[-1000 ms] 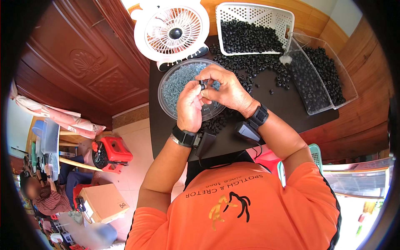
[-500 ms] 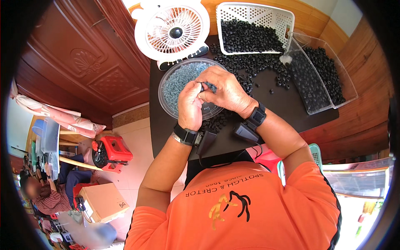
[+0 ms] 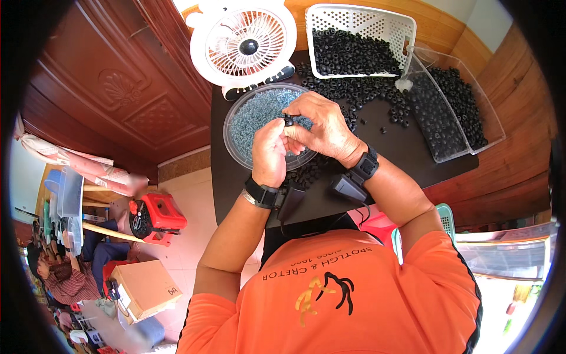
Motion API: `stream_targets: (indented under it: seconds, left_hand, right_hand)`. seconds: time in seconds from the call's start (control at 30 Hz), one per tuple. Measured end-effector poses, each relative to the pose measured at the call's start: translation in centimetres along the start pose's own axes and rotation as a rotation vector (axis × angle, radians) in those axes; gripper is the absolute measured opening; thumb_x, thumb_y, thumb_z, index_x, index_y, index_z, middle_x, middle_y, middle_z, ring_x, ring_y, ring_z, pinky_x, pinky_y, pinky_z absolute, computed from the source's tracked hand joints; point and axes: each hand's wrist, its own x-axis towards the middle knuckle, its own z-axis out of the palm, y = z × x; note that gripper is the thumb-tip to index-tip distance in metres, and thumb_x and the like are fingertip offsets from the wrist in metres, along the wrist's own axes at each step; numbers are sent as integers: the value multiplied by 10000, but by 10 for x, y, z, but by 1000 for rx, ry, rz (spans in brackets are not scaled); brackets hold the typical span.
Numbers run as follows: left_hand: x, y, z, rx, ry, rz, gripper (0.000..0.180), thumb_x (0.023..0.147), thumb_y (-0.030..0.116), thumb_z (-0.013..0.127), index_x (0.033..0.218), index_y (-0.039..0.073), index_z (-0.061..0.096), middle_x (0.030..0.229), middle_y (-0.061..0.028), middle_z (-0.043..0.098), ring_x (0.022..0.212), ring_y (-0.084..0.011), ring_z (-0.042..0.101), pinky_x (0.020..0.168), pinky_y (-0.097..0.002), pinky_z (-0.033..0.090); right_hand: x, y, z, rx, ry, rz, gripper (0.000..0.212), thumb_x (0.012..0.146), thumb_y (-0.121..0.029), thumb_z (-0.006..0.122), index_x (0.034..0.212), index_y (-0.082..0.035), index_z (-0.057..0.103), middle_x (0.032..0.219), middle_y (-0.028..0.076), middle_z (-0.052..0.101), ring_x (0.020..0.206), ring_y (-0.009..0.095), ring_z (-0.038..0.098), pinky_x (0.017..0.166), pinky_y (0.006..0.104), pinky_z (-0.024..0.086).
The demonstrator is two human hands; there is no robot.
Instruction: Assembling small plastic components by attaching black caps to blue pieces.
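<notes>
Over a round clear tub [image 3: 229, 137] my two hands meet at the fingertips. Between them sits a small black ring-shaped part [image 3: 288, 121]. My left hand [image 3: 270, 152] is closed on it from the left, thumb up against it. From the right, my right hand [image 3: 323, 128] pinches the same part with thumb and bent forefinger. The fingers cover much of it, so whatever else they hold is hidden. Tiny blue-grey translucent pieces [image 3: 250, 124] fill the tub below.
Black ring-shaped parts [image 3: 354, 88] lie heaped on the dark table [image 3: 383, 171]. More fill a white perforated basket [image 3: 407, 29] and a clear bin [image 3: 498, 127]. A white fan [image 3: 249, 47] stands behind the tub. A person [image 3: 73, 277] sits at far left, near a cardboard box [image 3: 150, 286].
My right fingers have shifted slightly around the black part, and more of it shows between my fingertips. My forearms have hardly moved.
</notes>
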Motion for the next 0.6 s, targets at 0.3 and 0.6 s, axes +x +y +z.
stream_targets:
  seconds: [0.3,0.6]
  left_hand:
    - [1,-5,-7,-34,6,25,410,957,299,372,861,-26,603,726,-117,643,626,-172,564,606,-290,431]
    - [1,-2,-4,-84,41,87,318,955,279,416,979,1,569,887,-81,609,686,-179,596,663,-293,443]
  right_hand:
    - [0,-4,10,-34,71,-33,283,656,-121,750,875,-14,606,804,135,607,782,332,596,720,402,492]
    - [3,-8,13,-36,94,-54,327,601,-88,761,899,-63,628,753,62,585,761,270,588,710,365,497]
